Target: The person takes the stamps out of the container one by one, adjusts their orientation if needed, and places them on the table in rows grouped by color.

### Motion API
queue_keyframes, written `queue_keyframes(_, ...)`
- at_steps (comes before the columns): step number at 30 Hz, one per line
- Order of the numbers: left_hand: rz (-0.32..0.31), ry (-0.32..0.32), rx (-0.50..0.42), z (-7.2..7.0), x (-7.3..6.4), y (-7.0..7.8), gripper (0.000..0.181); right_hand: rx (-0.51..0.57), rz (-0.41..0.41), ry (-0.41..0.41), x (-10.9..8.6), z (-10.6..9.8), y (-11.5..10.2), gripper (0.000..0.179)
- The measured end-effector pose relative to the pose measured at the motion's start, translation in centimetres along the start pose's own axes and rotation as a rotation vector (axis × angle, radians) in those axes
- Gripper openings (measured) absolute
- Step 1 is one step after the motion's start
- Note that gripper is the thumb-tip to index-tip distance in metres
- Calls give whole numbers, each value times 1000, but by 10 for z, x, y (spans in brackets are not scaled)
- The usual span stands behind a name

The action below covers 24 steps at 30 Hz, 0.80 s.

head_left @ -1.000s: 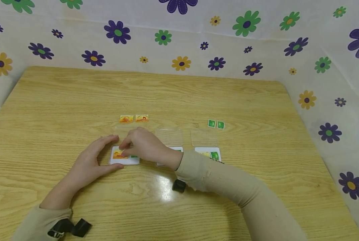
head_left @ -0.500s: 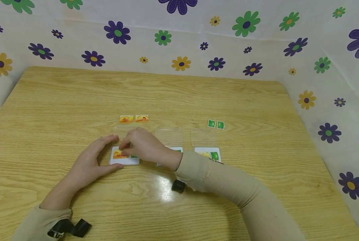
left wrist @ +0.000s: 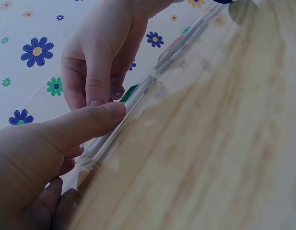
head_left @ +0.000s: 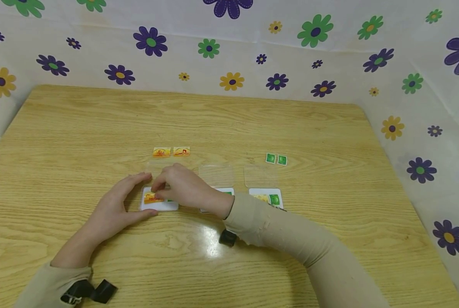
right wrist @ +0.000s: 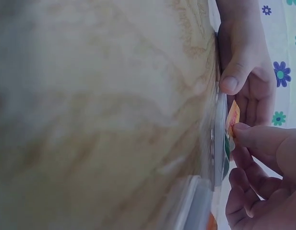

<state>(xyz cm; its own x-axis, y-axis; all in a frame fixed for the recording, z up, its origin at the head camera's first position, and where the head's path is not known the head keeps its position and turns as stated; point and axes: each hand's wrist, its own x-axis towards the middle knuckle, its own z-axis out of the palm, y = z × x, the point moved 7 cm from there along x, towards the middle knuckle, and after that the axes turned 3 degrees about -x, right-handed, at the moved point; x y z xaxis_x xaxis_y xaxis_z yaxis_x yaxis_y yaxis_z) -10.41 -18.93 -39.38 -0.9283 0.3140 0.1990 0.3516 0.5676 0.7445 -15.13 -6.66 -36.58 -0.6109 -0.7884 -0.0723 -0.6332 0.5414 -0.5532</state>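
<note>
My right hand pinches an orange picture stamp between thumb and fingers. It is tilted up over the leftmost flat clear case with a white insert, as the right wrist view shows with the stamp. A green stamp lies in the same case, partly behind my fingers. My left hand holds this case from the left, thumb at its near edge and fingers at its far side. In the left wrist view the thumb touches the case's rim.
Two orange stamps and two green stamps lie farther back on the wooden table. Clear lids lie behind the cases. A middle case is half hidden by my right wrist; the right case holds yellow and green stamps.
The orange stamp's near edge has tilted slightly in my right fingers. Otherwise both hands stay in nearly the same place.
</note>
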Motion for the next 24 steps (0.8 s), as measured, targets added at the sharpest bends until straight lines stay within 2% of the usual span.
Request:
queue_keyframes(9, 1, -2, 0, 0, 0, 0, 83, 29, -15, 2, -2, -7, -2, 15)
queue_keyframes(24, -15, -14, 18, 0, 0, 1, 83, 51, 50, 44, 0, -35, 10, 14)
